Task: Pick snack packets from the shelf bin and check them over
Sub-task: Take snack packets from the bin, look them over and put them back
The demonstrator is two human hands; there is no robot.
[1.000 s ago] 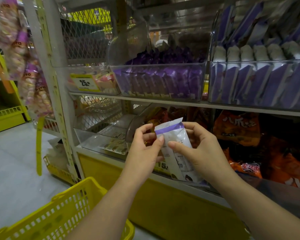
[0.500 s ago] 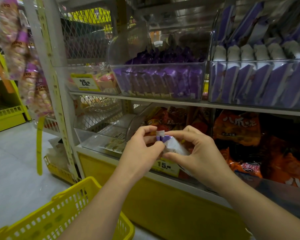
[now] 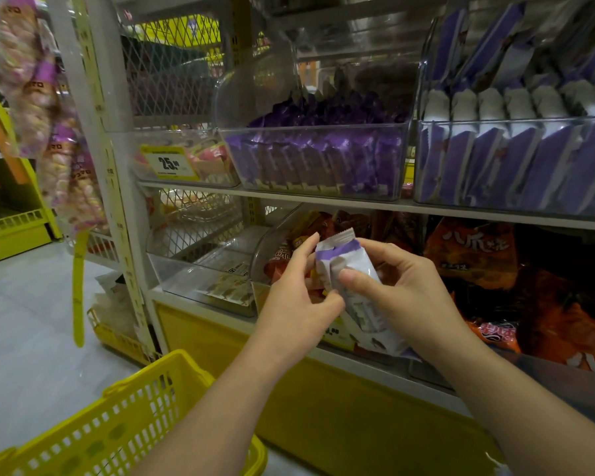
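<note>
A white snack packet with a purple band near its crimped top is held at the centre of the frame, tilted, top end uppermost, in front of the lower shelf. Its left edge is pinched by the left hand, fingers curled against it. The right hand is clamped on its right side, thumb pressed flat on the front face. Behind the hands, orange snack bags are seen at right of centre. On the shelf above, a clear bin of purple packets is noted at upper centre, with a second clear bin of white-and-purple packets at upper right. A yellow price tag marked 25 is recorded left of centre. A yellow basket occupies the lower left.
</note>
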